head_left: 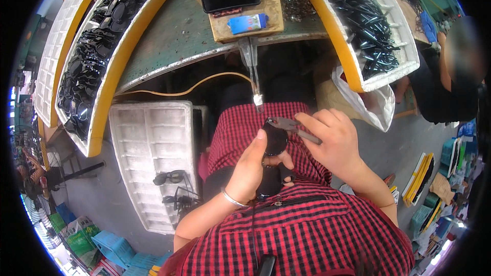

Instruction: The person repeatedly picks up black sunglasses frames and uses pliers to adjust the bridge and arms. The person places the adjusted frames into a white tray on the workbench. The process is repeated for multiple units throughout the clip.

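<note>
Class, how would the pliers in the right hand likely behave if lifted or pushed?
The pliers look like dark metal, so they are probably stiff and rather heavy for their size. Their handles meet at a joint, so they may pivot if the right hand loosens. Their long shape suggests sliding rather than rolling.

Black lens (276, 142), red-and-black checked cloth (286, 230)

The green workbench (169, 53) carries a worn wooden block (223, 30), with small brown pieces (299, 2) heaped beside it.
</note>
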Motion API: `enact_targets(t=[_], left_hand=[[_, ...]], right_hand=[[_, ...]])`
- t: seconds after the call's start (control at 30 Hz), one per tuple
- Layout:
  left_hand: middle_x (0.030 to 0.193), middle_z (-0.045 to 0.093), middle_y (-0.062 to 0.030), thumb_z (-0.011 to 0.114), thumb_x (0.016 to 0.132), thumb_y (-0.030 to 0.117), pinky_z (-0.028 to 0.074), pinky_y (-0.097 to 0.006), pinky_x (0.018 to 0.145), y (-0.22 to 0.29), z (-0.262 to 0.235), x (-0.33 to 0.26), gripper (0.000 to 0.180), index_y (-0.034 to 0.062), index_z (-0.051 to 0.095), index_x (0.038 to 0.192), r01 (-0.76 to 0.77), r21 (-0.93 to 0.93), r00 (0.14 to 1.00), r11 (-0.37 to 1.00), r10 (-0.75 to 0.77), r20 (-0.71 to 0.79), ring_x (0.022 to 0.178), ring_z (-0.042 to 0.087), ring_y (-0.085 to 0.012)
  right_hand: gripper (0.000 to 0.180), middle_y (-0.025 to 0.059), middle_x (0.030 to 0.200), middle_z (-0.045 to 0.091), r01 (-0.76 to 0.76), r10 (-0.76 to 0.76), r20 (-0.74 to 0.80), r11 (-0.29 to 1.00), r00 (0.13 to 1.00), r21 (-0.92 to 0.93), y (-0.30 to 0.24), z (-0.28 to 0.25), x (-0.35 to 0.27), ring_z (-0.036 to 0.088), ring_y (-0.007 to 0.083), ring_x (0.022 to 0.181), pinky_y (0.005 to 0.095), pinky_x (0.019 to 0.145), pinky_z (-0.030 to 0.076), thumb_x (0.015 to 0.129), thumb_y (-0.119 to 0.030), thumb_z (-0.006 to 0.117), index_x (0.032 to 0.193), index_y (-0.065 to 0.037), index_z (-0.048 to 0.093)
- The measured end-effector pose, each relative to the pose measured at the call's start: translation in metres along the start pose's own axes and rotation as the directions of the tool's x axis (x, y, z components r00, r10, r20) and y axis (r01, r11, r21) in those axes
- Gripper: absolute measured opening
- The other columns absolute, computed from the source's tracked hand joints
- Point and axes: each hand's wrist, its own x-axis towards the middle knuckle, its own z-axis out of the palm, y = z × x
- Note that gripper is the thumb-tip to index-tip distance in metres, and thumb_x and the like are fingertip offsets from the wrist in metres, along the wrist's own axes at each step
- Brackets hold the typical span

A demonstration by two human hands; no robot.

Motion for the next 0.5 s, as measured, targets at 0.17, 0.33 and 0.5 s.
enact_targets(t=[0.17, 0.33, 0.5], left_hand=[[0.078, 0.063, -0.013, 0.024, 0.103, 0.051, 0.054, -0.029, 0.06, 0.003, -0.007, -0.008, 0.061, -0.0014, 0.049, 0.124, -0.087, 0.156, 0.996, 0.984, 0.081, 0.046, 0.062, 0.061, -0.0192], [0.076, 0.063, -0.0125, 0.029, 0.103, 0.049, 0.052, -0.03, 0.056, 0.049, -0.036, -0.033, 0.057, 0.0012, 0.052, 0.124, -0.281, 0.233, 0.948, 0.931, 0.306, -0.083, 0.06, 0.062, -0.0211], [0.081, 0.063, -0.009, 0.044, 0.102, 0.04, 0.048, -0.029, 0.063, 0.135, -0.094, 0.011, 0.043, 0.0025, 0.058, 0.119, -0.299, 0.778, 0.478, 0.553, 0.792, -0.379, 0.07, 0.062, -0.0175]], right_hand=[[0.037, 0.0029, 0.083, 0.063, -0.306, 0.15, 0.34, 0.828, 0.928, 0.471, 0.008, -0.02, 0.01, 0.06, 0.0178, 0.075, 0.0298, 0.065, 0.047, 0.074, -0.01, 0.077, 0.109, -0.005, 0.068], [0.037, 0.0071, 0.096, 0.067, -0.239, 0.309, -0.093, 0.865, 0.947, 0.442, 0.053, -0.034, 0.047, 0.064, 0.0203, 0.089, 0.0317, 0.079, 0.049, 0.078, -0.016, 0.075, 0.112, -0.005, 0.067], [0.036, 0.0097, 0.095, 0.063, -0.179, 0.01, -0.363, 0.883, 0.932, -0.434, 0.093, -0.052, 0.149, 0.06, 0.0317, 0.093, 0.0421, 0.082, 0.048, 0.073, -0.019, 0.074, 0.107, -0.009, 0.066]])
